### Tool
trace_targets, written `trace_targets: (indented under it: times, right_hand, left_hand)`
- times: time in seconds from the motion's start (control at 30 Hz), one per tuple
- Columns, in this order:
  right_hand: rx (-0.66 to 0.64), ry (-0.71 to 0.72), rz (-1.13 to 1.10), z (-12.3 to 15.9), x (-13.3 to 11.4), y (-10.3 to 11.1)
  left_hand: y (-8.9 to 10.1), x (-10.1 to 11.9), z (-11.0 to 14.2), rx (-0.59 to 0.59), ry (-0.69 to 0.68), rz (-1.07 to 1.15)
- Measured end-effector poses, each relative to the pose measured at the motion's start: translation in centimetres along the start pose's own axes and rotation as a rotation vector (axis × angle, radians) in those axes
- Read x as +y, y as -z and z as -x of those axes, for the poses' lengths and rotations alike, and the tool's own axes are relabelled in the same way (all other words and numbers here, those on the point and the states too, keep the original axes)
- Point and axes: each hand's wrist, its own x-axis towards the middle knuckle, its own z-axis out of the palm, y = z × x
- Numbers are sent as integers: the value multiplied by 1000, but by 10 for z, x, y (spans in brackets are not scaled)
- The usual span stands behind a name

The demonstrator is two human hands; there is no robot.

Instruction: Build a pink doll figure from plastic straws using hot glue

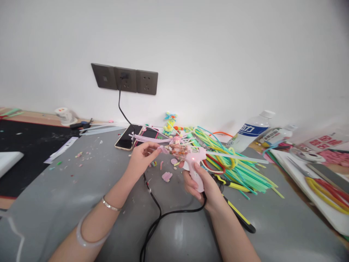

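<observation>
My right hand (200,182) is wrapped round the handle of a pink hot glue gun (195,162), its nozzle pointing left and a clear glue stick (240,157) sticking out of its back. My left hand (144,156) pinches a small pale purple piece (163,149) close to the nozzle; its exact kind is unclear. Whether nozzle and piece touch, I cannot tell. Just behind lie pink pipe cleaners (148,139) and a small pink figure (176,140). A pale purple scrap (167,177) rests on the grey mat (109,185) below the gun.
The black cord (180,211) loops across the mat. Yellow-handled pliers (240,214) and green and yellow pipe cleaners (245,178) lie at right, before a bottle (252,129). Scissors (324,185) sit far right. A phone (128,137) lies near the wall sockets (124,79).
</observation>
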Motion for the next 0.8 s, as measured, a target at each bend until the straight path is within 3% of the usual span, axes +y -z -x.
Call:
trace_targets:
  times: [0.8]
  right_hand:
    - [-7,4,37,0,1,2]
  left_hand:
    - [1,0,0,42,-35,-29]
